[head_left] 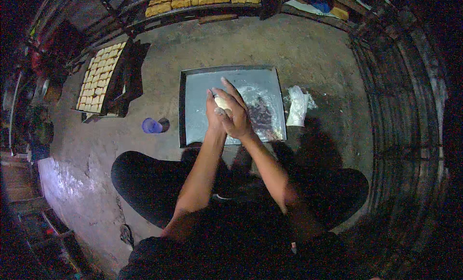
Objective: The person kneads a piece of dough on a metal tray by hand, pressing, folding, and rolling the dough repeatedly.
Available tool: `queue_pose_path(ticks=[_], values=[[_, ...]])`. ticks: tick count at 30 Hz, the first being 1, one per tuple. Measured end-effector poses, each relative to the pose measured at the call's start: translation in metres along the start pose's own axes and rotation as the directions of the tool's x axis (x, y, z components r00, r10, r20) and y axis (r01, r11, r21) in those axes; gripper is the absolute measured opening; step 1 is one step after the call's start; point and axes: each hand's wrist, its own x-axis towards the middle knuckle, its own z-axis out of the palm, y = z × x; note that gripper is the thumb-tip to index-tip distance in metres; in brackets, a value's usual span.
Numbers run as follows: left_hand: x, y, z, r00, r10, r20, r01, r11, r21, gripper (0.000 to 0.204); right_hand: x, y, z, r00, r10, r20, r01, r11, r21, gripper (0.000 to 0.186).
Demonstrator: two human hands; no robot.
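Observation:
A small pale lump of dough is pressed between my two palms above a square metal tray that lies on the floor in front of me. My left hand stands upright against the dough from the left. My right hand lies over it from the right with its fingers stretched out. The tray's right half is dusted with flour and dark smears.
A white plastic bag with spilled flour lies right of the tray. A blue cup sits on the floor to the left. Trays of pale square pieces stand at left, and racks of golden ones along the back.

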Motion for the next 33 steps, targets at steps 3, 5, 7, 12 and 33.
queue_pose_path(ticks=[3,5,7,12,33], values=[[0.002,0.003,-0.010,0.956,0.019,0.294,0.019,0.992,-0.126,0.065,0.016,-0.004,-0.002,0.985,-0.077,0.154,0.054,0.987,0.152,0.034],[-0.011,-0.001,0.029,0.978,-0.063,0.201,0.077,0.995,-0.060,0.075,0.017,0.014,-0.016,0.997,-0.009,0.080,0.007,1.000,0.014,0.031],[-0.014,-0.001,0.031,0.988,-0.099,0.114,0.081,0.984,0.157,0.083,0.028,0.002,-0.018,0.989,0.121,-0.082,-0.121,0.993,0.008,0.044],[-0.024,-0.021,0.047,0.985,-0.114,0.126,0.079,0.963,0.259,0.081,0.029,0.037,-0.062,0.677,0.714,0.179,-0.535,0.310,0.786,0.049],[-0.002,0.001,0.014,0.967,0.071,-0.245,-0.076,0.997,-0.013,0.042,-0.013,0.038,0.006,0.716,0.698,0.012,-0.603,0.609,0.516,0.056]])
